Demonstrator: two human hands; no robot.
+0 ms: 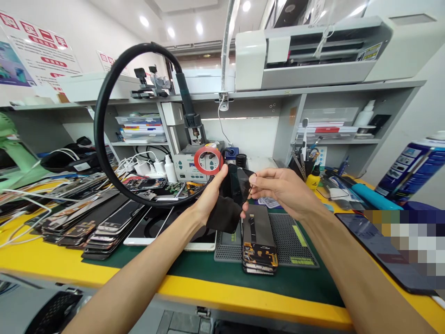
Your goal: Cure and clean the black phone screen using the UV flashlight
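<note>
I'm looking at a yellow-edged workbench (243,297) with a green mat (299,283) on top, a grey grid pad (288,232) carrying a stack of phone screens (259,246), rows of phones (86,222) to the left, and a dark phone (385,250) lying right.

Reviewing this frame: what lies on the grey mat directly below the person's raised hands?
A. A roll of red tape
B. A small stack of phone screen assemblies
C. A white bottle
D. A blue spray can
B: a small stack of phone screen assemblies lies on the grey mat, under the left hand and right hand, which together hold a dark piece.
</note>
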